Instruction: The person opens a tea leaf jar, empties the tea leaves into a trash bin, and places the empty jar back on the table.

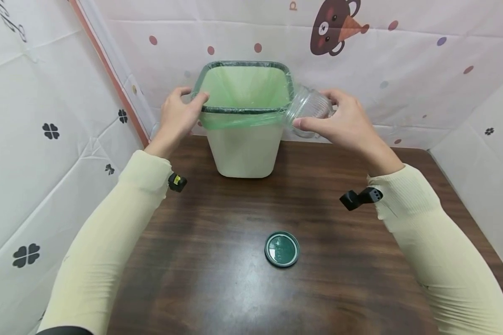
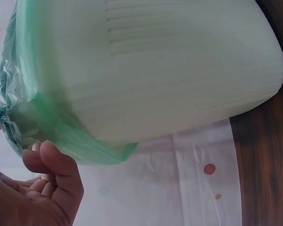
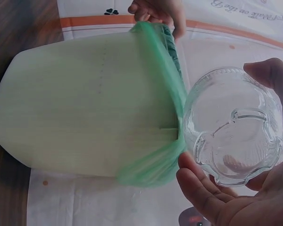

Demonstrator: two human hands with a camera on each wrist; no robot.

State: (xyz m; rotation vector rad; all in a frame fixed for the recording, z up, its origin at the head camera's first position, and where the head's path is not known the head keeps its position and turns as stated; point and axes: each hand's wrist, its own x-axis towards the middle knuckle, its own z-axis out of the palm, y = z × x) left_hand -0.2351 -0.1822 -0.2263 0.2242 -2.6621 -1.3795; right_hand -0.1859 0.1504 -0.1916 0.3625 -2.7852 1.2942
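Note:
A pale trash bin point(image 1: 245, 151) stands upright, lined with a green garbage bag point(image 1: 239, 121) folded over its dark rim. My left hand point(image 1: 176, 120) grips the bin's left rim, its thumb over the edge and fingers outside. On the other side, my right hand point(image 1: 349, 124) holds a clear ribbed glass jar point(image 1: 312, 108) tilted sideways, its mouth end against the right rim. The right wrist view shows the jar's base point(image 3: 240, 146) between thumb and fingers; no contents can be made out in it. A green round lid point(image 1: 282, 249) lies on the table.
The dark wooden table point(image 1: 218, 288) carries the bin near its back edge. Patterned white cloth point(image 1: 243, 32) hangs behind, and more cloth point(image 1: 37, 158) lines the left and right sides. Small black cameras point(image 1: 358, 199) sit on both sleeves' cuffs.

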